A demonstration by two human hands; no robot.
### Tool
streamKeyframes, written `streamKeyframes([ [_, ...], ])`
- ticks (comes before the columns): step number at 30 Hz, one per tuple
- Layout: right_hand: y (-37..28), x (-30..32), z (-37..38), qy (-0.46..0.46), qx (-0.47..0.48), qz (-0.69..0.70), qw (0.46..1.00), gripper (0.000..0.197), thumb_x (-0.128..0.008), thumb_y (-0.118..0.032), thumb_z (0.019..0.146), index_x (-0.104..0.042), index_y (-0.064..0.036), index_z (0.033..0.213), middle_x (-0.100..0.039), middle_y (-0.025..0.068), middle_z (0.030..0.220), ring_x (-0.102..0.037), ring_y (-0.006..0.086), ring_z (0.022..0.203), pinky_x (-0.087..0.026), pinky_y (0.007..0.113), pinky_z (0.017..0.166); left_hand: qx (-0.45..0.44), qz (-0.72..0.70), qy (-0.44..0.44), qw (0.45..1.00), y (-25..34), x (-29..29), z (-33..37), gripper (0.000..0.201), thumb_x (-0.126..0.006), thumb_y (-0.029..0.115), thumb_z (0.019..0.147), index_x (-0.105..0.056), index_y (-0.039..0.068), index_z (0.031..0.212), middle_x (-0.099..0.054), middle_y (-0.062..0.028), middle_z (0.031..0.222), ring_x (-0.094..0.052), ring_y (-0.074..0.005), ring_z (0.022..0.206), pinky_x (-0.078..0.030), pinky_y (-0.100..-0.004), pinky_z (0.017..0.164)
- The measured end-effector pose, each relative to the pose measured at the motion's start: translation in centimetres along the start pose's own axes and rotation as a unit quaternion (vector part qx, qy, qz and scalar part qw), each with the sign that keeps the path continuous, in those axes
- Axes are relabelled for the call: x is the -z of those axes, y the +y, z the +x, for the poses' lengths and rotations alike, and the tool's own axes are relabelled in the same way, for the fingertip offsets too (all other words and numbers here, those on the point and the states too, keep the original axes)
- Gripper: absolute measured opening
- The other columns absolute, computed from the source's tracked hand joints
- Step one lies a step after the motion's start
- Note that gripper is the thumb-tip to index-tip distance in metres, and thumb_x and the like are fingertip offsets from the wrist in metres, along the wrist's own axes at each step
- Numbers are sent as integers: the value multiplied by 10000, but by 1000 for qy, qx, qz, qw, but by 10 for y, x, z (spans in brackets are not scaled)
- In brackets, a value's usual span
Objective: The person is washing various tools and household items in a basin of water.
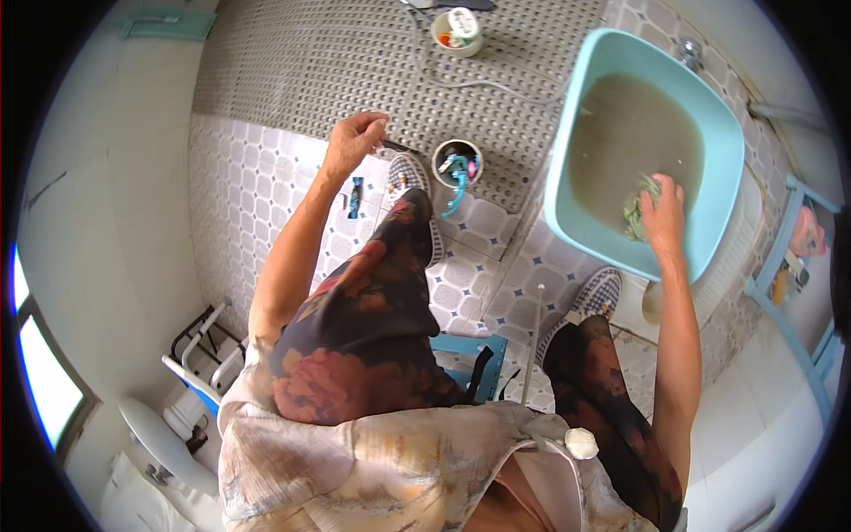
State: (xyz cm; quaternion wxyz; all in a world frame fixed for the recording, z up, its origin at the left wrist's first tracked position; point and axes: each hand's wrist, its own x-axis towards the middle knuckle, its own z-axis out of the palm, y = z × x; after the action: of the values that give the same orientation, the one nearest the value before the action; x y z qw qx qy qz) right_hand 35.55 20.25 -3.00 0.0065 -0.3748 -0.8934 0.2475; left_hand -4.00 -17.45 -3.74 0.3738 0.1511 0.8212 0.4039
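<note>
A crumpled green clump — cloth or leaves, I cannot tell — sits in cloudy grey-brown water, toward the near side of a large light-blue basin on the right. The right hand has it from above and the right, fingers bent and pressed around it; their tips are partly hidden.

The left hand hangs well apart, left of the basin, near the left checked shoe. Its fingers are curled close together with the thumb near them; whether they pinch something, I cannot tell. Just to its near side, a small blue packet lies on the patterned tiles.

Between hand and basin stands a small round tub with a light-blue strip hanging over its rim. Farther off, a white tub rests on the grey perforated mat, beside a pale hose.
</note>
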Motion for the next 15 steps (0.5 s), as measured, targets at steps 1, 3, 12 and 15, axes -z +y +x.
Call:
streamKeyframes([
  [1, -3, -2, 2, -7, -3, 0, 1000, 377, -619, -174, 878, -518, -96, 1233, -533, 206, 1177, -547, 414, 1065, -467, 461, 906, 5, 21, 57, 998, -28, 17, 7, 321, -638, 245, 877, -694, 13, 1092, -681, -40, 770, -618, -133, 685, -513, -286, 646],
  [3, -6, -5, 4, -16, -4, 1, 1000, 380, -616, -170, 880, -515, -89, 1237, -535, 209, 1180, -544, 417, 1071, -464, 461, 910, -36, 155, 108, 981, -62, 35, 11, 290, -640, 200, 847, -704, 53, 1088, -688, -62, 793, -635, -177, 684, -527, -324, 665],
  [12, -10, -1, 3, -29, -33, -16, 999, 372, -608, -170, 889, -510, -64, 1232, -526, 219, 1191, -545, 418, 1073, -458, 459, 919, -214, 593, 127, 766, -86, 19, 11, 220, -631, 163, 775, -726, 203, 969, -594, -46, 1047, -501, -249, 1112, -407, -415, 907],
  [15, -8, -1, 3, -26, -19, -24, 999, 374, -607, -171, 889, -508, -61, 1233, -524, 222, 1187, -545, 423, 1068, -459, 461, 918, -177, 638, 68, 746, -82, 32, 20, 177, -694, 196, 745, -722, 208, 919, -622, 7, 1014, -503, -245, 1091, -397, -414, 903],
])
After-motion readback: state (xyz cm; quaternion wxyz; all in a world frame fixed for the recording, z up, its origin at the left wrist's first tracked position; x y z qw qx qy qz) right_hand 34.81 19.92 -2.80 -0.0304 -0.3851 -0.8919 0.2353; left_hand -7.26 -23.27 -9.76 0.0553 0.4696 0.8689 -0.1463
